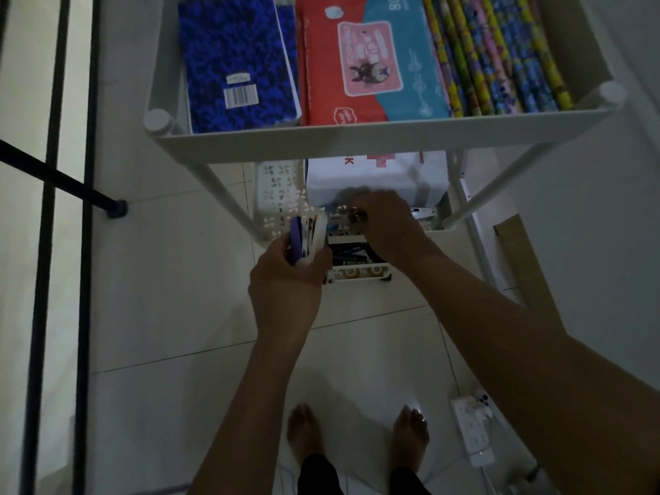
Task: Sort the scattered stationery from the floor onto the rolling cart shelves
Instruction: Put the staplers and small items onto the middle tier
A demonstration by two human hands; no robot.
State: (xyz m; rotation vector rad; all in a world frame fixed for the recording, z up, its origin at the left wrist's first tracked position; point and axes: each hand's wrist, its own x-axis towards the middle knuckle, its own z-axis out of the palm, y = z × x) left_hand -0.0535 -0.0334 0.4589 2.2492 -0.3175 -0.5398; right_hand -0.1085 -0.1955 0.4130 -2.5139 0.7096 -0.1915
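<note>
A white rolling cart (357,139) stands in front of me. Its top shelf holds a blue notebook (235,62), a red-and-teal tissue pack (368,58) and several patterned paper rolls (500,55). My left hand (285,280) grips a bundle of stationery (309,239), purple and white, just in front of the lower shelves. My right hand (385,223) reaches into the middle shelf, fingers closed over a small dark item (351,217) that I cannot identify. The bottom shelf shows dark pens (351,253) and tape rolls (360,270).
A white perforated basket (276,194) and a white package (375,176) sit on the middle shelf. A black rack frame (53,173) stands at the left. A cardboard strip (525,266) and a white power strip (473,428) lie on the tiled floor at right, beside my bare feet.
</note>
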